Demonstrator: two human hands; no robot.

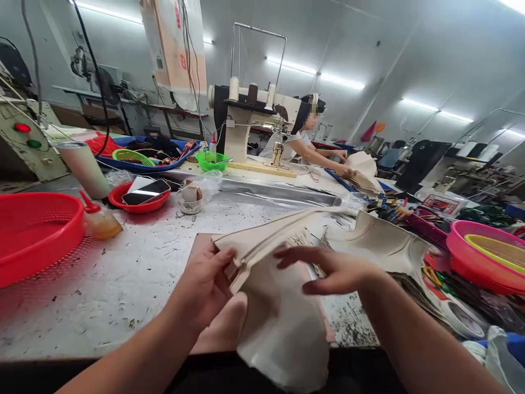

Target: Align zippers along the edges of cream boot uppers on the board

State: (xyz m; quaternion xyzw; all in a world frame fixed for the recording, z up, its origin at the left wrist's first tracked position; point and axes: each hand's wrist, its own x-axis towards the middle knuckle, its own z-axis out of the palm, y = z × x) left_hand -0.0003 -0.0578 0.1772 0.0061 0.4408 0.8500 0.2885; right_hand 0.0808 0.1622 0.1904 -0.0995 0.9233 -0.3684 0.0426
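Note:
A cream leather piece (287, 323) with a folded seam strip hangs over the table's front edge. My left hand (207, 284) pinches its left end between thumb and fingers, near the end of the seam. Just over the piece is my right hand (334, 269), thumb and fingers apart, holding nothing. I cannot tell whether its fingertips touch the leather. Beneath lies a pinkish board (223, 331), partly hidden. More cream leather pieces (381, 241) lie to the right of it.
At left stand a red basket (39, 235), a glue bottle (100, 219) and a red tray (141, 200) holding a phone. A sewing machine (254, 120) is behind, with a co-worker (305, 142) handling similar pieces. Pink baskets (484, 257) and a tape roll (461, 317) crowd the right.

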